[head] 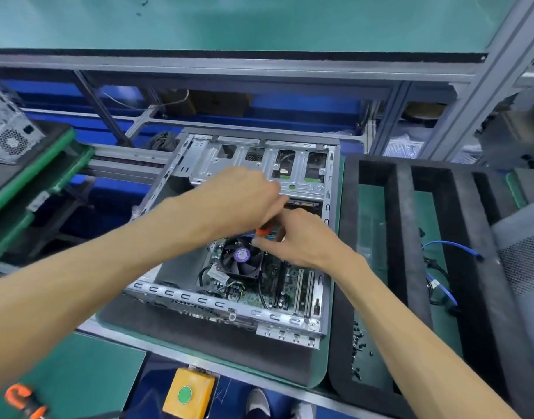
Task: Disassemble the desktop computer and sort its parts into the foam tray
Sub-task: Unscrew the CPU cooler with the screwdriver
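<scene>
Far left, a ribbed orange-and-black screwdriver [25, 402] lies idle on the smooth green mat, well apart from the action. Moving in, the left hand [244, 196] reaches across the open desktop computer [229, 237], fingers curled down over something just above the CPU fan [243, 258]; a flash of orange shows beneath, but I cannot tell exactly what it grips. The right hand [302, 237] meets it from the other side, fingertips pinching at a flat ribbon of multicoloured wires, though blur hides the actual contact.

Here's the risk, as I judge it: both hands crowd one tight spot over the board. Pull that cable at an angle and a connector could tear or pins bend; slip, and knuckles meet the stamped sheet-metal drive cage [259, 164], all punched slots and thin, probably sharp edges. The fan's plastic blades sit right beneath, too.

The computer rests on a dark mat at the bench's middle, motherboard green and densely studded.

Further right, the foam tray [401, 237], black, soft-looking and coarse-textured, has long rectangular compartments. Small black screws [358, 343] lie scattered in the nearest one, glossy blue cables [441, 267] coil in the next.
</scene>
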`<state>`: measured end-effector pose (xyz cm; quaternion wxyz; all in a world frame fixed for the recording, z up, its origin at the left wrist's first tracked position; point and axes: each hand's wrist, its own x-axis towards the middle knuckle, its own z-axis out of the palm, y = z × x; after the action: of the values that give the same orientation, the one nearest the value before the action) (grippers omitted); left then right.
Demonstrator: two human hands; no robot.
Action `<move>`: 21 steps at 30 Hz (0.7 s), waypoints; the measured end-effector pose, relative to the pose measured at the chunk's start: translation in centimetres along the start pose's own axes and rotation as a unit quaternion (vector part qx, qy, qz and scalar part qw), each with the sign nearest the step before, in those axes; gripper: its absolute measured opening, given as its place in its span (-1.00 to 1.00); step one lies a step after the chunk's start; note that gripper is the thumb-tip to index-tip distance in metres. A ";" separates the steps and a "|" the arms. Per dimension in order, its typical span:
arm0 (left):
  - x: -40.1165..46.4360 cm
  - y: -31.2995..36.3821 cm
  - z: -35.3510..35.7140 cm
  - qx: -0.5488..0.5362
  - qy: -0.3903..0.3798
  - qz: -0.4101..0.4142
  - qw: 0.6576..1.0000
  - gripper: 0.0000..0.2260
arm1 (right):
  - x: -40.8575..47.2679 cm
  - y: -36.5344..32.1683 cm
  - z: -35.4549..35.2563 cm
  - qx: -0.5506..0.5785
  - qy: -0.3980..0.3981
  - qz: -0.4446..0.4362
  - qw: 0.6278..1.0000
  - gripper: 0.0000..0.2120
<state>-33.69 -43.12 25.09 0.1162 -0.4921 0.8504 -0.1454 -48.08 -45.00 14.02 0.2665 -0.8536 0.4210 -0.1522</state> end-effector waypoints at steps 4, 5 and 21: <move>0.3 1.6 -0.5 0.021 0.012 -0.035 0.999 -0.65 | -0.1 0.0 0.1 0.025 0.005 0.004 1.000 -0.76; 0.0 1.1 -0.7 -0.014 -0.009 -0.013 1.000 -0.69 | -0.1 0.0 0.0 0.034 0.003 0.010 0.999 -0.75; -4.8 -4.1 -0.7 -0.112 0.091 -0.102 0.984 -0.65 | 2.5 -4.1 -0.3 0.085 -0.068 -0.037 0.993 -0.82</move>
<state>-28.32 -40.75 27.50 -0.0326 -0.5707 0.8139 -0.1040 -44.16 -45.02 16.75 0.3602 -0.8511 0.3559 -0.1385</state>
